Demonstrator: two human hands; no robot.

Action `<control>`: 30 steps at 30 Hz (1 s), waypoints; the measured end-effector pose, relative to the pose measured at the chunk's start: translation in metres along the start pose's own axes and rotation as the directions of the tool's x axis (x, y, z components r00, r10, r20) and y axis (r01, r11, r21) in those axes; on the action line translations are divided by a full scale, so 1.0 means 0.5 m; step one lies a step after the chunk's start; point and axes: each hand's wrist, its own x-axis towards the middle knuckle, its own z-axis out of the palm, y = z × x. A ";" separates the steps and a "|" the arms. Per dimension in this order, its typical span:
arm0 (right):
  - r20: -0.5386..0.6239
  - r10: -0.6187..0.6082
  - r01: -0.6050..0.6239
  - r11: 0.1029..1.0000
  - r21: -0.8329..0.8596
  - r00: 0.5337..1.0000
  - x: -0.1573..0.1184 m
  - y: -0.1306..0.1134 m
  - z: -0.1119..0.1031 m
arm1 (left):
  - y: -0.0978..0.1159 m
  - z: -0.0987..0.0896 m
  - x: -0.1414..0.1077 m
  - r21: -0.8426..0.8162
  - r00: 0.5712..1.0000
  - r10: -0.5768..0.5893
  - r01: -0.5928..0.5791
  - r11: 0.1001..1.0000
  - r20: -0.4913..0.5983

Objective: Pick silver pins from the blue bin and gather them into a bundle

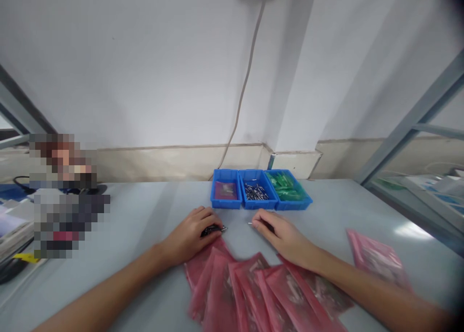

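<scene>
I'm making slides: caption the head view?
Left hand and right hand hold small parts near pink bags and blue bins.

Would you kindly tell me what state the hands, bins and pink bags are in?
Left hand: closed around small dark, shiny pieces
Right hand: fingertips pinched on a thin metal piece
Left blue bin: open, pink packet inside
Middle blue bin: open, loose metal parts inside
Right blue bin: open, green packets inside
Front pink bags: fanned out, overlapping
Far-right pink bag: lying flat, apart
</scene>
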 end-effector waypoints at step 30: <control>0.013 -0.004 0.004 0.999 0.034 1.000 -0.003 0.005 -0.001 | 0.005 -0.004 -0.001 0.002 1.000 -0.010 0.010 1.000 0.006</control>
